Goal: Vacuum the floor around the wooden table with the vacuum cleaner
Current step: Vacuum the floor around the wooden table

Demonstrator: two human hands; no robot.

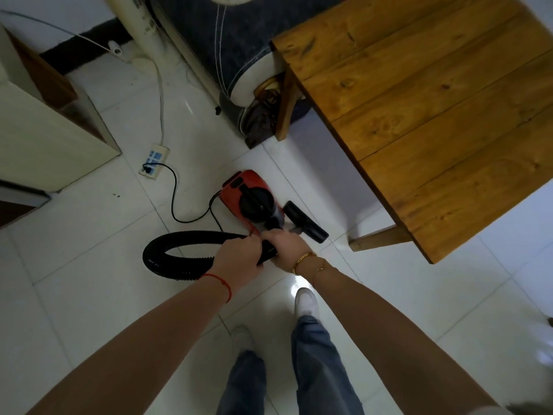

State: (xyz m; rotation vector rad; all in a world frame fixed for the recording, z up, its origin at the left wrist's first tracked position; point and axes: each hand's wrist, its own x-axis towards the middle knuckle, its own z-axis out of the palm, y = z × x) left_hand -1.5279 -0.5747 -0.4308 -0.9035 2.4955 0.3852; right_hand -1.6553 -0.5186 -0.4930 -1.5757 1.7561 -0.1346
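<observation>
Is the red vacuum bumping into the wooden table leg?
Apart. The head view shows bare white floor between the vacuum and the table leg.

No legible text, brand, number or sign is found anywhere in the head view. Small dark markings are seen on the pale upright appliance (pixel 140 16) at the top left (too blurred to be read as letters or figures). No label can be made out on the red vacuum cleaner (pixel 250 193) or on the white power strip (pixel 154 160) on the floor.
</observation>
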